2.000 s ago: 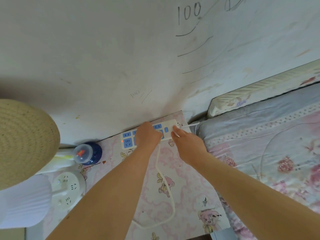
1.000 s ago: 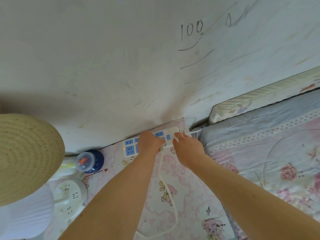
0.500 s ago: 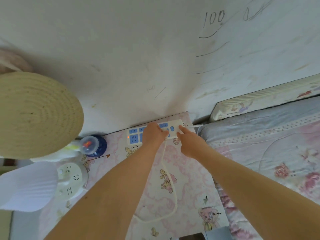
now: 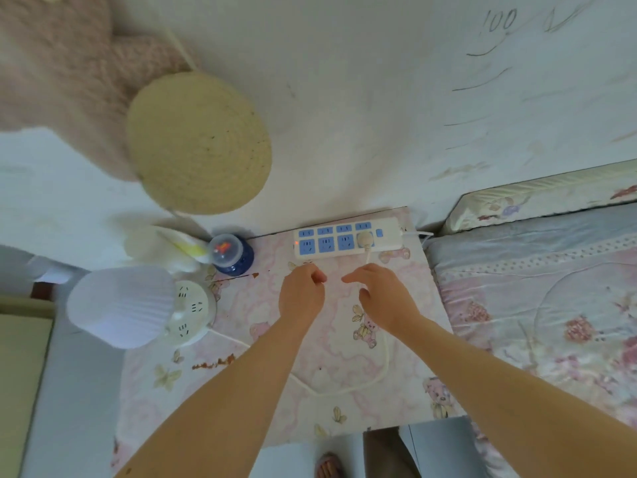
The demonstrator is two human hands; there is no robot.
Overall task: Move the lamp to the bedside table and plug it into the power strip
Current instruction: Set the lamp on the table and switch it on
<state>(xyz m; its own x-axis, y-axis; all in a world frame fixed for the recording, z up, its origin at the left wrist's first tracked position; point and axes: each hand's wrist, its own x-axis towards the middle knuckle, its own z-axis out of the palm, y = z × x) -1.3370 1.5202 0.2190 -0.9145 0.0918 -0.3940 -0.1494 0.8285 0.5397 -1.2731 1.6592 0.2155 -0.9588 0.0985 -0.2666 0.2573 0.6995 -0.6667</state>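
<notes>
The white lamp with a pleated shade (image 4: 120,305) stands at the left edge of the bedside table (image 4: 241,374), on a round base with sockets (image 4: 193,312). Its white cord (image 4: 375,377) loops over the pink tabletop to a round plug (image 4: 364,239) seated in the white and blue power strip (image 4: 348,238) by the wall. A red light glows at the strip's left end. My left hand (image 4: 301,294) and right hand (image 4: 382,294) hover just in front of the strip, holding nothing, fingers loosely curled and apart.
A blue bottle with a clear cap (image 4: 232,255) stands left of the strip, beside a white soft item (image 4: 162,248). A woven straw hat (image 4: 198,143) hangs on the wall above. The bed (image 4: 537,305) with a floral cover adjoins the table's right side.
Both hands have let go of the plug and strip and pulled back toward me. The plug now sits in the strip. The view has shifted left and up.
</notes>
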